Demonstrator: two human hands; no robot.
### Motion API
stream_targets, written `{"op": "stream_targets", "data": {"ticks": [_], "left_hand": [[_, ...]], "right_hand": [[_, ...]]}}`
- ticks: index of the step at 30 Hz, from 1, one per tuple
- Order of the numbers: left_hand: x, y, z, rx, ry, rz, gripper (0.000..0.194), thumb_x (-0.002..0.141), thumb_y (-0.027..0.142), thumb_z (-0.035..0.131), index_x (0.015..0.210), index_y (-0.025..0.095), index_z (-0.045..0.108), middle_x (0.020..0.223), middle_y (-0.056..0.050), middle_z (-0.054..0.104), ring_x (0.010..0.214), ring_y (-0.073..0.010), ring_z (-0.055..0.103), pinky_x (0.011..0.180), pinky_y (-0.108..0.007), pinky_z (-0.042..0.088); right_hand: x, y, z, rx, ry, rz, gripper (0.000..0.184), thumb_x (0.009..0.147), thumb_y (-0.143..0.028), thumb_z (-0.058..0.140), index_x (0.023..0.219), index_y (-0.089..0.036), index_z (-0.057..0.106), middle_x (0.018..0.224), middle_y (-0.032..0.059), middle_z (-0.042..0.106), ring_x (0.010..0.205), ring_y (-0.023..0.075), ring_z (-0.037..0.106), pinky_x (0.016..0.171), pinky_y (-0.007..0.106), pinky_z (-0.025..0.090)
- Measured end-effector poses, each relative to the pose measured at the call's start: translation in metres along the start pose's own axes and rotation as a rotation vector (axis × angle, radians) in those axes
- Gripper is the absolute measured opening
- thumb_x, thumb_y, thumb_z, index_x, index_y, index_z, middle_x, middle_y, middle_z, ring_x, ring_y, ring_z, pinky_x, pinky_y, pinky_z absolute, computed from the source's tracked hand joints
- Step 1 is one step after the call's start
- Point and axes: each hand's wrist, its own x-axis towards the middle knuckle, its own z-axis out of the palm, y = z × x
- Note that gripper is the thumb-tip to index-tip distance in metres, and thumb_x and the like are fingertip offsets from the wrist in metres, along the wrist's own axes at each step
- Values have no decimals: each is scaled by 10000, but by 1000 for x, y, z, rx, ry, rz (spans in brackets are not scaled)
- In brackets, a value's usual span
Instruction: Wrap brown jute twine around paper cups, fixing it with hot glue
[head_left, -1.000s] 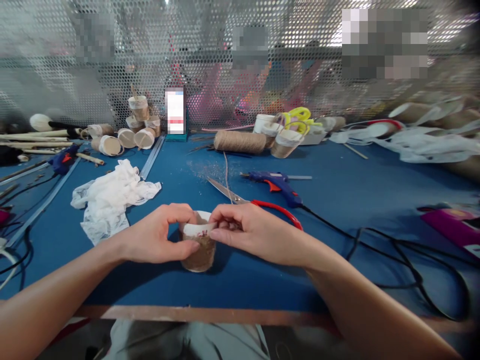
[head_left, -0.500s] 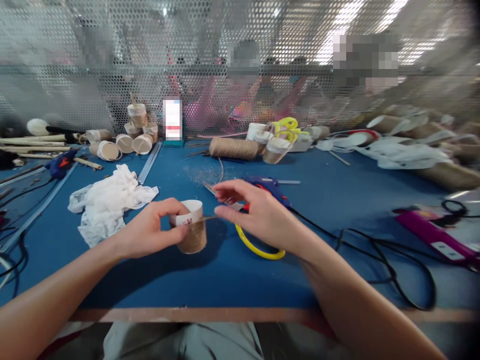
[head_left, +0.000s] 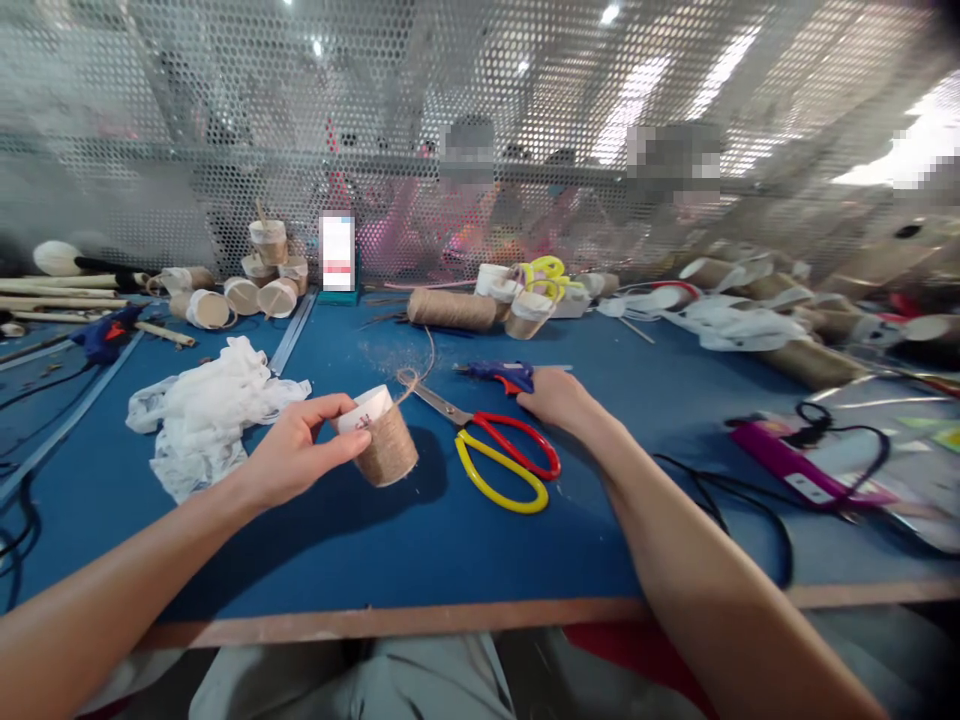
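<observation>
My left hand [head_left: 319,440] pinches the white rim of a small paper cup [head_left: 388,447], its lower part wrapped in brown jute twine. The cup is tilted just above the table, and a loose strand of twine [head_left: 409,385] rises from its right side. On the right, my right hand [head_left: 561,400] is closed around the handle of a blue hot glue gun [head_left: 499,372] with a red trigger. Some of its fingers are hidden. Between the hands lie scissors [head_left: 454,412] with one red and one yellow handle.
Crumpled white lace [head_left: 214,410] lies left of the cup. A roll of twine [head_left: 454,310] and several wrapped cups [head_left: 277,297] stand along the back. A second glue gun [head_left: 105,335] is at far left. At right are a purple power strip [head_left: 780,460] and black cable [head_left: 705,490].
My right hand has left the twine strand and moved right onto the glue gun, uncovering the scissors. In my left hand the cup has tilted from upright.
</observation>
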Motion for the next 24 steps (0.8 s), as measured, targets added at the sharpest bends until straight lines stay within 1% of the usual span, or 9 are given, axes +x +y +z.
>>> {"op": "stream_targets", "data": {"ticks": [3,5,7,9,12,15,16,20,24], "left_hand": [[-1,-3,-1,-27,0,-1,186,755,310,522,670,145,525,620,22,471,601,-106,442,567,-227,367],[-1,-4,-1,3,4,10,182,761,307,522,686,143,541,632,16,493,620,-112,457,579,-230,379],[0,-6,0,65,23,32,163,764,290,521,705,142,554,661,8,512,645,-118,472,606,-237,390],[1,-7,0,142,62,69,139,761,269,521,723,142,563,708,-5,533,678,-127,490,648,-250,398],[3,-9,2,215,122,138,123,761,250,512,739,140,563,757,-32,557,733,-147,517,705,-269,403],[3,-11,2,238,148,167,108,768,231,504,730,143,555,734,-35,556,722,-147,514,683,-265,404],[3,-12,2,242,152,170,105,769,226,504,725,145,553,723,-32,551,710,-145,508,669,-263,402],[4,-13,2,244,148,164,112,777,226,502,728,142,555,728,-36,553,719,-151,507,681,-276,403],[4,-13,2,236,131,121,110,780,225,510,761,134,568,779,-55,580,748,-162,524,709,-293,409]], "right_hand": [[-3,-9,-9,104,45,105,138,647,-186,667,732,-149,565,599,36,599,659,223,615,592,329,464],[-8,-20,-18,217,73,111,176,646,-172,633,795,-159,543,615,29,607,648,217,617,576,322,470],[-17,-35,-28,354,61,72,180,688,-214,592,848,-170,520,710,34,631,641,173,614,578,295,487],[-28,-51,-37,469,-18,30,146,714,-292,577,776,-170,525,679,34,627,587,143,599,561,272,494],[-46,-76,-42,623,-185,-53,206,704,-355,599,654,-168,527,565,6,582,462,100,528,467,234,458],[-63,-94,-38,719,-294,-164,208,726,-362,591,741,-157,563,558,-8,574,432,87,500,434,221,437],[-67,-98,-34,740,-296,-181,216,734,-366,582,781,-155,573,565,-7,577,429,91,498,424,225,435],[-77,-100,-21,621,-225,-216,183,741,-335,569,673,-165,577,499,-14,550,416,105,487,434,246,433],[-77,-92,-16,403,-206,-307,265,762,-330,536,527,-214,498,421,-25,503,409,129,471,453,277,419]]}}
